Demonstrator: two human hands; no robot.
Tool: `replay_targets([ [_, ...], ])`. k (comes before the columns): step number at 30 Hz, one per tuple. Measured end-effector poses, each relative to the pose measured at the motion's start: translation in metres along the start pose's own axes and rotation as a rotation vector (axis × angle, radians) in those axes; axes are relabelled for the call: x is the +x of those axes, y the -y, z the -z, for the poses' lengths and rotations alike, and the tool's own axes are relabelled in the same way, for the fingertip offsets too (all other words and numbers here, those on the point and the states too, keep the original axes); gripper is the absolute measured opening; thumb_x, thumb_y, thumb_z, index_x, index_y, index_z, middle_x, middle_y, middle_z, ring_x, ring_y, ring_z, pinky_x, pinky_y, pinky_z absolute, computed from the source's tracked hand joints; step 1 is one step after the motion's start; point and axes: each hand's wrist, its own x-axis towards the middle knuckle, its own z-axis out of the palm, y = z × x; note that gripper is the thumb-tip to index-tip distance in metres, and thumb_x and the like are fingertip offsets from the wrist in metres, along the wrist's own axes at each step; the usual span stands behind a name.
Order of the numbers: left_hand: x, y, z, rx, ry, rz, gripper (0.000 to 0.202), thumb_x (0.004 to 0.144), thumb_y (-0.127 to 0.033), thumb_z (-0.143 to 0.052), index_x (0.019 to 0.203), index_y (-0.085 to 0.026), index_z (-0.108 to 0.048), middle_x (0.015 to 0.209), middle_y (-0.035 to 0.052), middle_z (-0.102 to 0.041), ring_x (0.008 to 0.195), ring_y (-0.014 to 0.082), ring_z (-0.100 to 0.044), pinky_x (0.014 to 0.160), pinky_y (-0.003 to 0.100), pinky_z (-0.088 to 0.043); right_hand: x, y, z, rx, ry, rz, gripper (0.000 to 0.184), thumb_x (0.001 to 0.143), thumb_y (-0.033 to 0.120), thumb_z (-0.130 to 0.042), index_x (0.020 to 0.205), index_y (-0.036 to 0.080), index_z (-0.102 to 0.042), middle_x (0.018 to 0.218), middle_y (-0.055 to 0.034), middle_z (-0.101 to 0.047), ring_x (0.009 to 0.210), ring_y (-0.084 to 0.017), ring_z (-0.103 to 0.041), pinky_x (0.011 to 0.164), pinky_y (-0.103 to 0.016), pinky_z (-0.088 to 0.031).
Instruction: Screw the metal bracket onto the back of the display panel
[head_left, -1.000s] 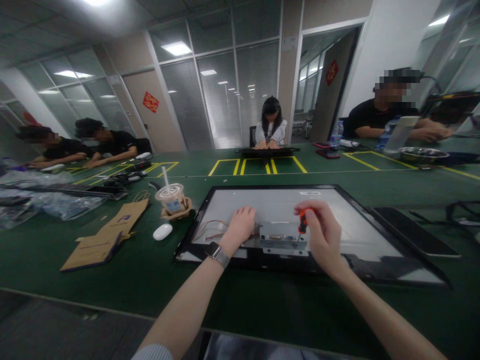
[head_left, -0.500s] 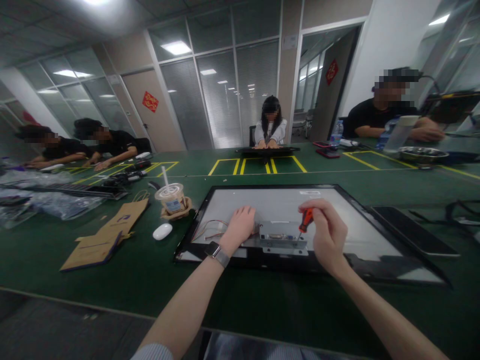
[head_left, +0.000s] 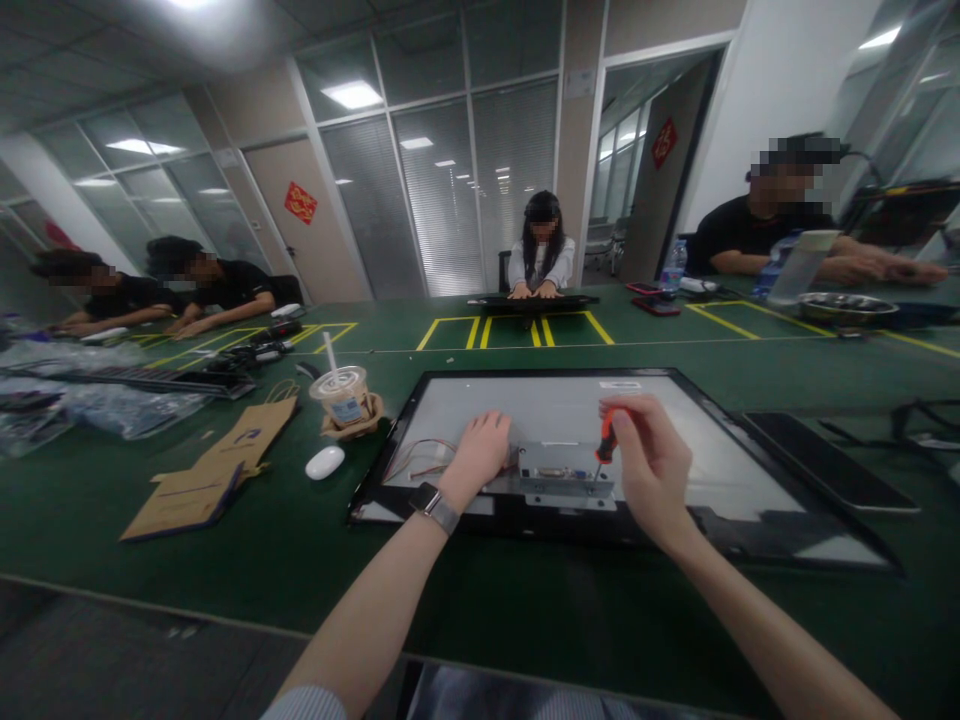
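Note:
A monitor panel [head_left: 675, 400] lies back-up on the green table in front of me, with a small metal board cover [head_left: 564, 472] near its front edge and thin coloured wires [head_left: 421, 462] to the left. My left hand [head_left: 480, 455] rests curled on the panel, pressing beside the cover's left end; a watch is on that wrist. My right hand [head_left: 651, 462] is closed round an orange-handled screwdriver [head_left: 606, 437], held upright with its tip down at the cover's right end.
A white mouse [head_left: 325, 463], a lidded drink cup with a straw [head_left: 343, 397] and brown paper bags [head_left: 214, 470] lie to the left. A dark flat panel [head_left: 829, 460] lies to the right. Several other people sit round the table [head_left: 225, 540].
My right hand has turned slightly on the screwdriver, its handle shifting a little while the tip stays at the cover. My left hand has not moved.

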Motion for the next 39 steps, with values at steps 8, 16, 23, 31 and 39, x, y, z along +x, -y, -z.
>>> replay_targets([
  [8,-0.0009,-0.0005,0.0009,0.002,-0.006,-0.001,0.035,0.086,-0.012,-0.055,0.120,-0.016,-0.048,0.127,0.0140,-0.056,0.119,0.0247,-0.053,0.098,0.035,-0.043,0.0009,0.0025,-0.0014,0.042,0.015,0.019,0.018,0.097,0.026,-0.045,0.091,0.023,-0.061,0.083,-0.0026,-0.062,0.075,-0.018,-0.059,0.067,-0.035,-0.047],
  [16,-0.0014,-0.0026,0.0044,0.000,0.005,0.012,0.034,0.087,-0.012,-0.054,0.120,-0.017,-0.048,0.125,0.0137,-0.056,0.117,0.0240,-0.054,0.097,0.036,-0.043,0.0025,0.0012,-0.0017,-0.054,0.006,0.109,0.007,0.089,0.022,-0.059,0.092,0.025,-0.064,0.088,-0.0034,-0.057,0.084,-0.021,-0.057,0.076,-0.039,-0.046],
  [23,0.0000,-0.0013,0.0016,-0.006,0.001,0.008,0.033,0.087,-0.010,-0.052,0.120,-0.016,-0.049,0.124,0.0141,-0.056,0.117,0.0246,-0.054,0.097,0.035,-0.043,0.0008,-0.0028,-0.0035,-0.043,0.044,0.046,0.010,0.090,0.022,-0.057,0.099,0.025,-0.062,0.086,-0.0024,-0.057,0.078,-0.019,-0.055,0.073,-0.038,-0.046],
  [31,-0.0012,-0.0010,0.0007,-0.014,-0.014,0.005,0.035,0.085,-0.010,-0.054,0.119,-0.016,-0.049,0.124,0.0123,-0.056,0.115,0.0239,-0.054,0.098,0.034,-0.043,-0.0007,-0.0028,-0.0039,-0.088,0.013,0.095,0.015,0.089,0.019,-0.060,0.102,0.025,-0.064,0.094,-0.0043,-0.056,0.088,-0.021,-0.056,0.080,-0.041,-0.046],
  [39,0.0007,0.0000,-0.0009,-0.009,-0.013,-0.001,0.032,0.086,-0.009,-0.052,0.118,-0.015,-0.050,0.122,0.0135,-0.057,0.114,0.0247,-0.055,0.097,0.035,-0.044,0.0007,-0.0018,-0.0032,-0.124,-0.033,0.114,0.017,0.089,0.018,-0.060,0.103,0.025,-0.066,0.091,-0.0032,-0.054,0.086,-0.021,-0.055,0.078,-0.040,-0.045],
])
